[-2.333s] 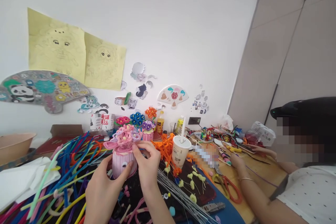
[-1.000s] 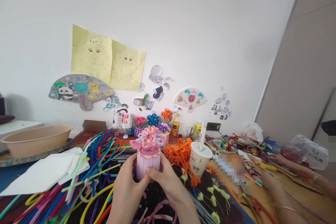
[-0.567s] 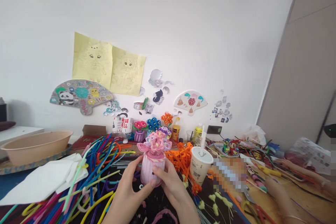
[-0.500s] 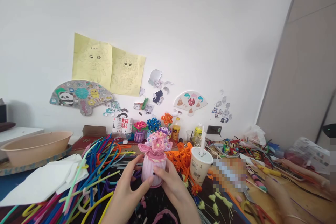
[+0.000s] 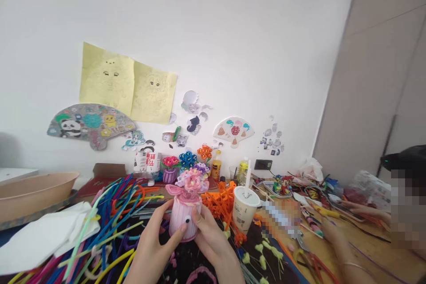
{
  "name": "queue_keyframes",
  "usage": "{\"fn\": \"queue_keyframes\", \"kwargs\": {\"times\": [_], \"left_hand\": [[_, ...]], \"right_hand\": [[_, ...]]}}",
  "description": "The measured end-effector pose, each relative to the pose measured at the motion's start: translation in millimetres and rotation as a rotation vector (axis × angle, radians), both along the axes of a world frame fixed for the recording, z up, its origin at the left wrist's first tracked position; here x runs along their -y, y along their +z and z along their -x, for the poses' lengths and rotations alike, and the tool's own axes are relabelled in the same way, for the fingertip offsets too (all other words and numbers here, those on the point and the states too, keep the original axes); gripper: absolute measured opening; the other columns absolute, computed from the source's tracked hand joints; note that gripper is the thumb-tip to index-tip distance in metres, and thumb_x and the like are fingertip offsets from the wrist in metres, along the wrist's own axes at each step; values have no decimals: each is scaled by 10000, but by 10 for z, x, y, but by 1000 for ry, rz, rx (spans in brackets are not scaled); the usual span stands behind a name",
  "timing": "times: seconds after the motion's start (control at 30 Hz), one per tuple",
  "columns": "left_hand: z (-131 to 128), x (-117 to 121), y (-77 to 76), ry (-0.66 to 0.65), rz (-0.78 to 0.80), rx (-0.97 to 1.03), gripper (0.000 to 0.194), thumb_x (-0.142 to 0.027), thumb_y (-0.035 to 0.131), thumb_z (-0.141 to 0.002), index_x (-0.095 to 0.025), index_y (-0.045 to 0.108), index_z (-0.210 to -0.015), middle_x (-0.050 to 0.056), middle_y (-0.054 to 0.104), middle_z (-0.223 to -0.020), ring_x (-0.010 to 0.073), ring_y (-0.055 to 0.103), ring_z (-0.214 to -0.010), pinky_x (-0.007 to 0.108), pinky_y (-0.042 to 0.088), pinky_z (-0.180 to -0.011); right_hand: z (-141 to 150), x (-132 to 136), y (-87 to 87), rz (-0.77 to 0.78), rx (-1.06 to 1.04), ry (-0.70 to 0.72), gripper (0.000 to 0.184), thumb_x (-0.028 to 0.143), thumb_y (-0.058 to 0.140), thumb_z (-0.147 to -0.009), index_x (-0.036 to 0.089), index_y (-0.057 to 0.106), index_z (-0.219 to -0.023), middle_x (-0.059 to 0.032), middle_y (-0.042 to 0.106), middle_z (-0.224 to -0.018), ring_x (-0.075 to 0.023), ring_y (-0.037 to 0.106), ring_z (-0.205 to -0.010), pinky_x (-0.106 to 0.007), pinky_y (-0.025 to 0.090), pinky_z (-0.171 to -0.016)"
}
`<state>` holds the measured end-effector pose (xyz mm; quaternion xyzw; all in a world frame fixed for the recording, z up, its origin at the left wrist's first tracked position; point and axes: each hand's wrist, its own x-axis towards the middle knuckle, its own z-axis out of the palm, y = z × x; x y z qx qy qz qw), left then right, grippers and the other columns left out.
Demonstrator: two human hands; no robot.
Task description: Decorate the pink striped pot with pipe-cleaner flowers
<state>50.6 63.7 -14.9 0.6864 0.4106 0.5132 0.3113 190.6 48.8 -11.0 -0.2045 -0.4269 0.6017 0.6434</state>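
A small pink pipe-cleaner flower pot (image 5: 178, 214) stands upright between my two hands, low in the middle of the head view. Pink and lilac pipe-cleaner flowers (image 5: 191, 181) fill its top. On the pot's front sits a googly eye (image 5: 188, 219). My left hand (image 5: 158, 242) is closed around the left side, its thumb on the front just below the eye. From the right, my right hand (image 5: 214, 239) grips the pot, with its thumb beside the eye. The fingers behind the pot are hidden.
Loose coloured pipe cleaners (image 5: 109, 226) lie to the left beside white paper (image 5: 40, 239). Orange pipe-cleaner pieces (image 5: 218, 199) and a lidded cup (image 5: 244, 213) with a straw stand close on the right. Further right, another person's hand (image 5: 333, 233) is near pliers (image 5: 309, 262).
My view has turned slightly right, so things sit further left. My right thumb has shifted off the pot's front, and the googly eye now shows clearly. Both hands still hold the pot.
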Motion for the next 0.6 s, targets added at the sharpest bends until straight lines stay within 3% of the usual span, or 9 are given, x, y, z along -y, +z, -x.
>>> {"fn": "queue_keyframes", "kwargs": {"times": [0.23, 0.4, 0.6], "left_hand": [[-13, -121, -83, -19, -20, -54, 694, -648, 555, -714, -190, 474, -1229, 111, 580, -1233, 280, 573, -1033, 396, 516, -789], [50, -204, -186, -41, -21, -61, 705, -648, 562, -728, -198, 464, -1263, 105, 558, -1268, 283, 567, -1047, 398, 537, -819], [81, -203, -208, -56, -42, -3, 664, -627, 607, -710, -242, 518, -1243, 83, 567, -1282, 287, 585, -1027, 359, 544, -766]], "right_hand": [[-6, -39, -17, -32, -64, 2, 461, 382, 821, -679, 159, 659, -1048, -95, 723, -1046, -239, 650, -988, -361, 469, -900], [31, -39, 0, -26, -87, 19, 630, 273, 898, -565, 163, 618, -1119, -91, 717, -1101, -230, 662, -984, -357, 461, -908], [21, -34, -12, 17, -48, -64, 658, 205, 913, -494, 134, 624, -1081, -91, 734, -1072, -228, 669, -950, -323, 480, -842]]}}
